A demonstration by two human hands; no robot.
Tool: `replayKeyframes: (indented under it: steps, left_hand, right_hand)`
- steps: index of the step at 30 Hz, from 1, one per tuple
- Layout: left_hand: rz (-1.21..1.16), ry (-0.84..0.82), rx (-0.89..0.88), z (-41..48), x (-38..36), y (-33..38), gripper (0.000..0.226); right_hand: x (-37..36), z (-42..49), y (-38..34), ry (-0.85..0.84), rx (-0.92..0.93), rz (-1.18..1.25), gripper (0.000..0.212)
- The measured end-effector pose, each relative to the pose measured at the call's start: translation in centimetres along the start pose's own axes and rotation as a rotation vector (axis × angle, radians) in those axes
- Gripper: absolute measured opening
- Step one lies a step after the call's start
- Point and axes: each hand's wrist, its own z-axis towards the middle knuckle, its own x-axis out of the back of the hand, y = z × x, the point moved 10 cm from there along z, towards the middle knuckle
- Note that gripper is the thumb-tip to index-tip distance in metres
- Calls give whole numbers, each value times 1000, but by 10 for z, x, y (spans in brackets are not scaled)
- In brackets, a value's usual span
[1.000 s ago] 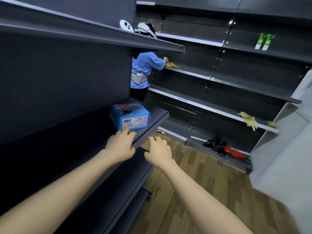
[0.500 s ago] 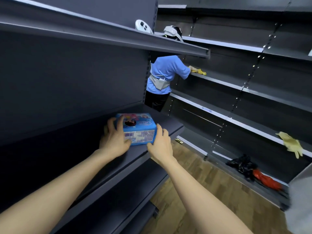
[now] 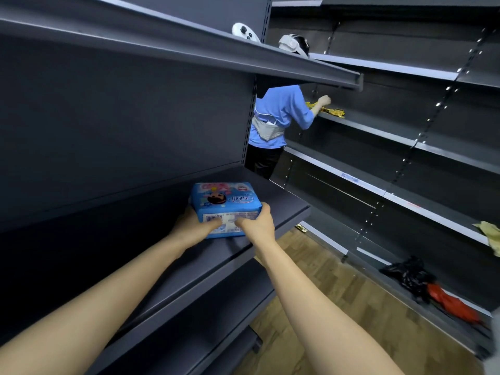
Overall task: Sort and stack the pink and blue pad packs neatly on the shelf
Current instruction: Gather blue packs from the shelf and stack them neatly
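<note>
1. The pad pack (image 3: 226, 204) is showing light blue, with a pink patch on top and a white barcode label.
2. The shelf (image 3: 281, 209) is looking dark grey.
3. The floor (image 3: 338, 307) is showing brown wood grain.

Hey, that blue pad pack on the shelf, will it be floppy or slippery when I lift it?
Probably soft, not stiff: the blue pad pack looks puffy between the left hand and right hand. Its glossy wrap may slip. Flat on the shelf, it should not roll.
</note>
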Motion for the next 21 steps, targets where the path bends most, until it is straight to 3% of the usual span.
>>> replayKeyframes:
  steps: [4, 7, 10, 13, 17, 19, 21]
  left_hand:
    - [-171, 63, -27, -10, 5, 7, 42]
    - [-348, 75, 38, -14, 8, 2, 47]
    - [-566, 75, 171, -20, 7, -6, 41]
    - [-789, 49, 216, -25, 5, 0, 22]
    - [-930, -26, 264, -34, 5, 2, 3]
    - [-1006, -62, 309, -41, 5, 1, 8]
    - [-1050, -44, 324, -46, 9, -4, 29]
  right_hand:
    - [-1, -8, -14, 21, 69, 136, 60]
    - [0, -11, -23, 33, 105, 244, 66]
    - [5, -13, -29, 75, 108, 354, 53]
    - [12, -15, -32, 100, 106, 441, 40]
    - [13, -19, -38, 15, 114, 581, 39]
    - [11, -23, -40, -13, 118, 687, 47]
    - [6, -29, -41, -23, 101, 784, 56]
